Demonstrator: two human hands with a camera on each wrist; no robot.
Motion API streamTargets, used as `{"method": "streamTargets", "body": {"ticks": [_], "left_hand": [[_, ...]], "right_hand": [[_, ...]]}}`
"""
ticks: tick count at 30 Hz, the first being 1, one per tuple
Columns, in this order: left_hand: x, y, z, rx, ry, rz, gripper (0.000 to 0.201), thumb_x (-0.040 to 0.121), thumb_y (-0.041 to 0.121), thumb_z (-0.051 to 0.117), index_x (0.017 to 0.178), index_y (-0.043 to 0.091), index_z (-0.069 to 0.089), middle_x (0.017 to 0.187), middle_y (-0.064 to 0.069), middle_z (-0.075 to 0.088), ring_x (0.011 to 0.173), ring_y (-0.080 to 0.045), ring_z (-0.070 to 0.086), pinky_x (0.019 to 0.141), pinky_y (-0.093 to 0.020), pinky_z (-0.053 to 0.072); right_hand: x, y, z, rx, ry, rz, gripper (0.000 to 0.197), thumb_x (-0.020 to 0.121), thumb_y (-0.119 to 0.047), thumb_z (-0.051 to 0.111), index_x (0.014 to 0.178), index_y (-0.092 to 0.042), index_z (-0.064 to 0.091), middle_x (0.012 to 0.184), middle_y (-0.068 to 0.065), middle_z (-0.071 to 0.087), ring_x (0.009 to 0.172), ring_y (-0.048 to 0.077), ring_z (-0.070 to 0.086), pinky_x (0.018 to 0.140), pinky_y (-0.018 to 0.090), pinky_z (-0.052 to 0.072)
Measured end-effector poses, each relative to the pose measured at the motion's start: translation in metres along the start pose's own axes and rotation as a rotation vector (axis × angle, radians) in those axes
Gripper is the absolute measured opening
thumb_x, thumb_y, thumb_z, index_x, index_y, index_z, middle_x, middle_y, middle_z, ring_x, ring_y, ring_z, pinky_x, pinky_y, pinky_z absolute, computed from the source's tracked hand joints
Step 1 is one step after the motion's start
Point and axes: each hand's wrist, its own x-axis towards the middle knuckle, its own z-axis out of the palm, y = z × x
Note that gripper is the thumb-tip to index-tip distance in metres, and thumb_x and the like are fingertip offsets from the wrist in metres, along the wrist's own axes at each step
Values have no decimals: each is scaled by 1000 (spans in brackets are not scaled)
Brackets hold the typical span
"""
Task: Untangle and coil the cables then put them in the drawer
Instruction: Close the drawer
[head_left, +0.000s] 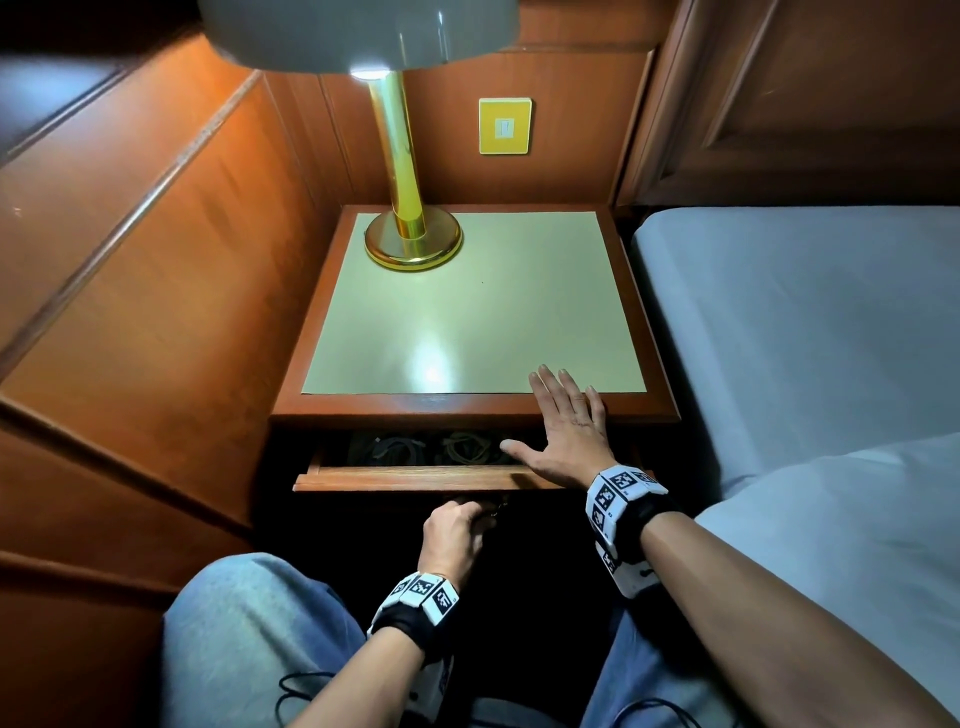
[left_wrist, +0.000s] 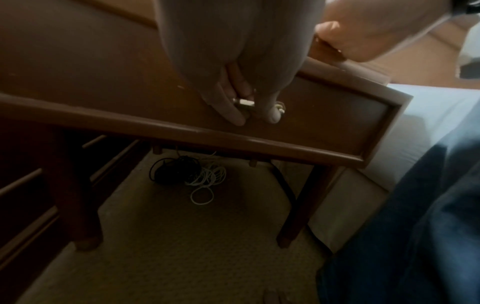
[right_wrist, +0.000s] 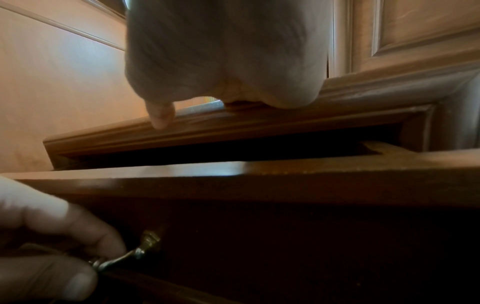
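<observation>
Hard to make out inside the drawer (head_left: 415, 474): deep shadow under the front edge of the desk (head_left: 467, 312), with only dim loops of coiled cables (head_left: 431, 448) showing, darker ones toward the left and paler ones toward the middle. Impossible to count them or tell how neatly wound. Drawer's right end hidden behind the right hand (head_left: 563, 431). Drawer pulled out only part way, a narrow dark gap between its front board and the desk's front rail in the right wrist view.

Left hand (head_left: 453, 535) low at the drawer front, fingers (left_wrist: 235, 115) curled and pinching the small metal pull handle (left_wrist: 244, 102), partly covered by the fingertips in the left wrist view and barely visible in shadow from the head view. Right hand laid flat at the front right corner of the desk, fingers spread wide and straight over the pale top, thumb reaching out above the open drawer, holding nothing.

On the floor (left_wrist: 182, 246) under the desk, between its legs, a loose tangle of black and white wires (left_wrist: 192, 174), blurred and dim, ends not traceable.

At the back left corner of the desk, a brass lamp (head_left: 410, 228), shade cut off by the top of the picture. Just beside the desk's right edge, a bed (head_left: 805, 322) with a pale sheet, cut off at the right. On the wood-panelled wall behind, a yellow switch plate (head_left: 505, 126). Below, blue jeans (head_left: 249, 639), cropped by the frame.
</observation>
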Motion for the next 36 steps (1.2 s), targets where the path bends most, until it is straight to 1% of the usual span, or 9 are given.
{"method": "streamTargets", "body": {"ticks": [4, 8, 11, 15, 22, 26, 31, 33, 36], "left_hand": [[3, -5, 2, -25, -5, 2, 26, 94, 29, 68, 119, 25, 74, 96, -14, 69, 97, -29, 67, 91, -32, 48], [7, -9, 6, -31, -14, -4, 27, 96, 33, 64, 122, 28, 73, 102, -13, 69, 101, -27, 65, 91, -26, 44], [8, -11, 7, -38, -23, -23, 27, 95, 33, 65, 120, 27, 73, 102, -14, 69, 101, -28, 66, 92, -28, 47], [9, -12, 9, -34, -43, -31, 26, 93, 33, 69, 115, 22, 76, 97, -14, 71, 97, -30, 67, 91, -34, 49], [28, -11, 6, -74, 28, -14, 22, 92, 31, 71, 112, 25, 77, 92, -11, 69, 93, -26, 67, 86, -26, 46], [37, -11, 5, -74, 27, -5, 20, 91, 31, 73, 109, 25, 78, 90, -8, 70, 90, -25, 68, 85, -27, 49], [46, -11, 5, -91, 38, 0, 19, 89, 30, 75, 107, 26, 78, 86, -3, 68, 85, -22, 68, 83, -25, 50], [50, -11, 4, -98, 41, 7, 19, 88, 29, 76, 107, 25, 78, 86, -2, 69, 86, -22, 69, 82, -23, 49], [59, -13, 4, -126, 47, 34, 18, 86, 24, 78, 104, 21, 79, 96, -2, 77, 93, -20, 72, 87, -25, 52]], "right_hand": [[-1, 6, -3, -31, -72, -57, 128, 64, -100, 35, 158, -30, -18, 164, -11, -29, 149, 12, -32, 120, 47, -21], [-7, 13, -3, -127, -119, -136, 152, 47, -104, 48, 154, -28, -28, 159, -8, -40, 146, 17, -38, 119, 53, -22], [-7, 13, 1, -204, -82, -158, 160, 41, -101, 55, 156, -25, -26, 162, -2, -34, 149, 23, -33, 118, 54, -21], [-8, 12, 6, -208, -23, -151, 156, 44, -89, 70, 156, -27, -20, 166, -1, -24, 152, 23, -24, 119, 51, -20], [-8, 10, 2, -124, 27, -138, 132, 65, -73, 73, 159, -31, -8, 165, -10, -22, 152, 14, -23, 120, 42, -19], [-8, 8, 5, -84, 80, -101, 126, 67, -68, 74, 160, -31, -2, 167, -11, -13, 154, 12, -16, 121, 39, -18], [-4, 4, 14, -62, 133, -42, 129, 67, -69, 70, 161, -21, -4, 168, -8, -10, 155, 12, -10, 119, 37, -21], [-3, 1, 19, -64, 170, -15, 128, 65, -72, 67, 161, -19, 1, 169, -5, -4, 155, 14, -5, 122, 39, -15], [-1, -2, 24, -43, 241, 16, 125, 59, -71, 69, 159, -16, 20, 167, 0, 17, 153, 17, 12, 123, 42, -1]]}}
